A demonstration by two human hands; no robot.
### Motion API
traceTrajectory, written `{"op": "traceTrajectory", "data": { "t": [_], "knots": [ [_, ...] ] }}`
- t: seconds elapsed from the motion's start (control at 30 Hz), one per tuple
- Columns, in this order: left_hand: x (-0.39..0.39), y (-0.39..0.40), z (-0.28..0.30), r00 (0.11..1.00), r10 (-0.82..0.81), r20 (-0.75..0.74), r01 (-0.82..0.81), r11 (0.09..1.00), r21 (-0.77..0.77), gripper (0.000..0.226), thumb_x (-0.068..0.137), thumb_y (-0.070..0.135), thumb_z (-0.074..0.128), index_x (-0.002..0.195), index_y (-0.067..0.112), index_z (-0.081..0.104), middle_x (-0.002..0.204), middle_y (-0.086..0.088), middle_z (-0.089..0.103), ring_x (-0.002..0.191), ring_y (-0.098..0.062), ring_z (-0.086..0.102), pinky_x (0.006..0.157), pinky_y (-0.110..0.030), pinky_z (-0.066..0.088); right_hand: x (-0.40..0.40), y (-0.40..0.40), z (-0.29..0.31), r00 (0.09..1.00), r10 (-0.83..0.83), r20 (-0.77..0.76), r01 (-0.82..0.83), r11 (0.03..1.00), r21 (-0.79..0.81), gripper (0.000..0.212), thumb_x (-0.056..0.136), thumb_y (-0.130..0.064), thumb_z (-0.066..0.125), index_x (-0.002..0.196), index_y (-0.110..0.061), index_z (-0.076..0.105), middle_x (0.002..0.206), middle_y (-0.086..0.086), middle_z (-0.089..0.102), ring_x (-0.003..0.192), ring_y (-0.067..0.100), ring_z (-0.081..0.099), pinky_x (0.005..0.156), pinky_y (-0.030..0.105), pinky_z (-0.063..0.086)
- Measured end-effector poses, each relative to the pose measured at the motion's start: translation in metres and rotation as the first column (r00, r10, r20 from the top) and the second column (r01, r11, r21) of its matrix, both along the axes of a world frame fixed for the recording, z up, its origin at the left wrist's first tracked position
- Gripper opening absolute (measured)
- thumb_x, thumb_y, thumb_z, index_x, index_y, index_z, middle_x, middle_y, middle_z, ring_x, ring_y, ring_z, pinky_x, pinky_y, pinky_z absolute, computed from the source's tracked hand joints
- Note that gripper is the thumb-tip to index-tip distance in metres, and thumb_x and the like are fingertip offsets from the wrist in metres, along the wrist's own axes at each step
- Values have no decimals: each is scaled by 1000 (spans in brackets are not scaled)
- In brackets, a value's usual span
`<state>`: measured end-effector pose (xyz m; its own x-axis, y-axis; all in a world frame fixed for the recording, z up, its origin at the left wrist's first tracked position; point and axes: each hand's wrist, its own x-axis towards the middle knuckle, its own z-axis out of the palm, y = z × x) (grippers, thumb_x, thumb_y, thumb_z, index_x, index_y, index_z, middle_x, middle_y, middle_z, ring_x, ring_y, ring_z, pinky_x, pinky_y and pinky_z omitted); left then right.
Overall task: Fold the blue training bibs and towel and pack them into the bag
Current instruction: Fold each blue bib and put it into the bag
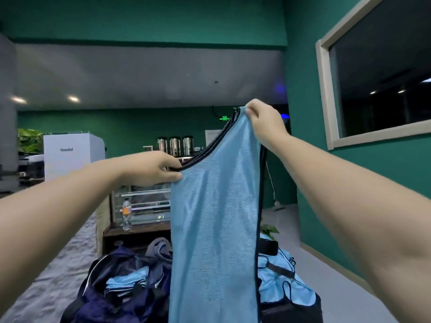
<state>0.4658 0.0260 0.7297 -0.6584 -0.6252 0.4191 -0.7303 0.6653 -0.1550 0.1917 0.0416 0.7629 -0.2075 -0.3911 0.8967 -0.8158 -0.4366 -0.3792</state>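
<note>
Several folded bibs (127, 282) already sit in the navy bag (98, 306); left hand (151, 169) and right hand (265, 122) pinch one blue bib (214, 217) aloft, unfolded, with more loose bibs (284, 287) waiting right.

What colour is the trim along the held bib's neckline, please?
Dark navy, almost black, on the light blue bib; head view.
</note>
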Motion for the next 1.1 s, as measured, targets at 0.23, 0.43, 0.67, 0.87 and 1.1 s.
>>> {"op": "traceTrajectory", "data": {
  "t": [0.23,0.43,0.67,0.87,1.1],
  "knots": [
    [2,10,0,904,-190,-382,223,974,45,33,77,59,64,71,27,62,61,12,56,59,-6,47,63,-32,39,-8,15,14,999,37,-33,-37,999,3,19,100,-26,43,90,-14,54,79,3,55,72,18,44,64,34,34],
    [-4,14,-3,703,-282,-653,339,940,-41,13,75,32,77,79,29,65,82,-1,68,71,-11,59,70,-32,46,-11,23,29,997,53,-64,-54,998,-17,21,101,-27,40,94,-12,53,79,2,52,69,17,41,62,33,33],
    [-11,-17,-40,598,-98,-796,328,935,132,15,84,21,71,89,15,57,79,-5,65,56,-5,58,56,-20,46,-7,-7,13,994,64,-92,-60,997,45,21,101,-23,41,92,-9,54,70,-5,45,61,10,37,56,27,31],
    [-15,-67,-97,633,-5,-774,269,939,213,19,92,17,60,89,17,41,65,-6,43,33,-1,31,34,-12,27,-9,-65,-36,994,87,-63,-78,988,133,17,101,-22,43,89,-15,53,70,-7,45,63,7,38,55,21,30],
    [-10,-119,-155,615,30,-788,250,940,231,41,90,0,57,63,30,54,63,8,53,62,-10,46,64,-28,36,-12,-105,-86,996,85,-41,-76,982,173,16,102,-22,42,90,-17,52,71,-12,46,62,1,39,50,11,30]
  ]
}}
